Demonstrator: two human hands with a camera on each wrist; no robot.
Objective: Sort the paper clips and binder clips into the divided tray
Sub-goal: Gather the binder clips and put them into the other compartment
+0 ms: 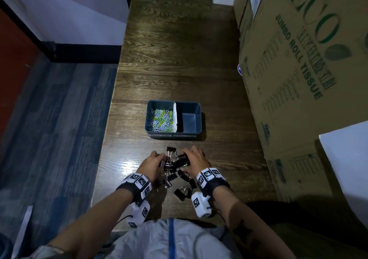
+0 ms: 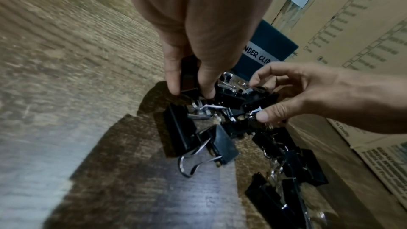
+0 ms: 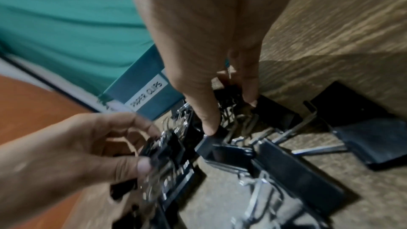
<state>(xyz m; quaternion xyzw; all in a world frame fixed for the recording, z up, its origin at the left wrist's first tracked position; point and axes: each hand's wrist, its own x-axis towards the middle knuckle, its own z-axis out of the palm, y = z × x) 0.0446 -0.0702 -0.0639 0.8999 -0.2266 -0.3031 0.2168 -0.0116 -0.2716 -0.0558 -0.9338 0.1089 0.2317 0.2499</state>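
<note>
We see both hands grasping black binder clips (image 1: 175,167) heaped on the counter (image 1: 179,59): left hand (image 1: 150,164), right hand (image 1: 196,162). Beyond, the divided tray (image 1: 196,133), labelled "PAPER CLIPS", holds coloured paper clips (image 1: 161,119). Carton (image 1: 298,69): "JUMBO ROLL TISSUE".

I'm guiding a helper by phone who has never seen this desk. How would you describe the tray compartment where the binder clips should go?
On the dark wooden table a blue divided tray sits just beyond the pile of black binder clips. Its left half is full of coloured paper clips; the right compartment, labelled for binder clips, holds nothing.
</note>
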